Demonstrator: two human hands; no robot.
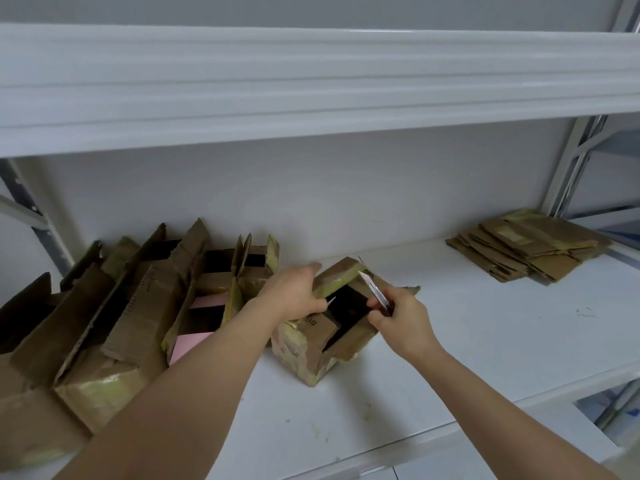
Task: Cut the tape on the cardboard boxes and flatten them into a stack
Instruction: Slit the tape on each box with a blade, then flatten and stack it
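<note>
A small brown cardboard box (311,348) with yellowish tape stands open on the white shelf (485,334), in the middle. My left hand (294,292) grips its far flap. My right hand (398,317) holds a utility knife (374,289), its blade pointing up at the taped edge of that flap. At the back right lies a stack of flattened boxes (526,247). On the left stand several open cardboard boxes (131,313), some with pink paper inside.
An upper white shelf board (311,81) hangs over the work area. Metal uprights (571,168) frame the right side, and another upright stands at the far left. Small tape scraps dot the shelf near its front edge.
</note>
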